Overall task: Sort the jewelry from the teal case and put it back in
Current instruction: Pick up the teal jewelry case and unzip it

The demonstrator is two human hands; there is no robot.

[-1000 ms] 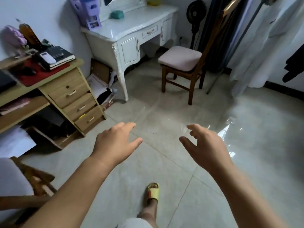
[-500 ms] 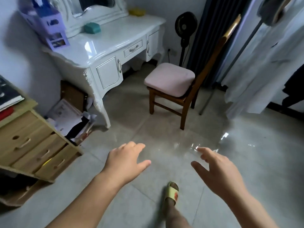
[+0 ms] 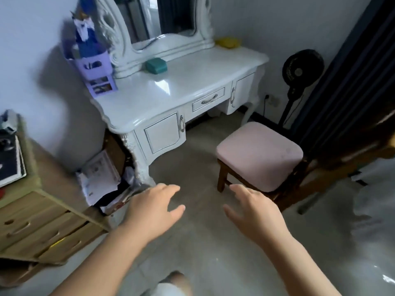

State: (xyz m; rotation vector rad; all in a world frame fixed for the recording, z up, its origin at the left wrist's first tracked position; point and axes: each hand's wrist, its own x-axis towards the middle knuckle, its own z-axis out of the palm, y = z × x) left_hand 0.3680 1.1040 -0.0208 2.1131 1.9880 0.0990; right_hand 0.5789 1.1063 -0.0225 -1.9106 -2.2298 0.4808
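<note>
- We see the small teal rounded case, lid shut, on the glossy white dressing-table worktop, just in front of the white mirror frame.
- Left hand: held out over the grey tiled floor, fingers relaxed and spread, holding nothing.
- Right hand: likewise out in front, fingers loosely extended, empty.
- Both hands are well apart from the case.
- A lilac plastic organiser stands at the worktop's left end.
- A wooden chair with pink cushioned seat stands beside the dressing table.
</note>
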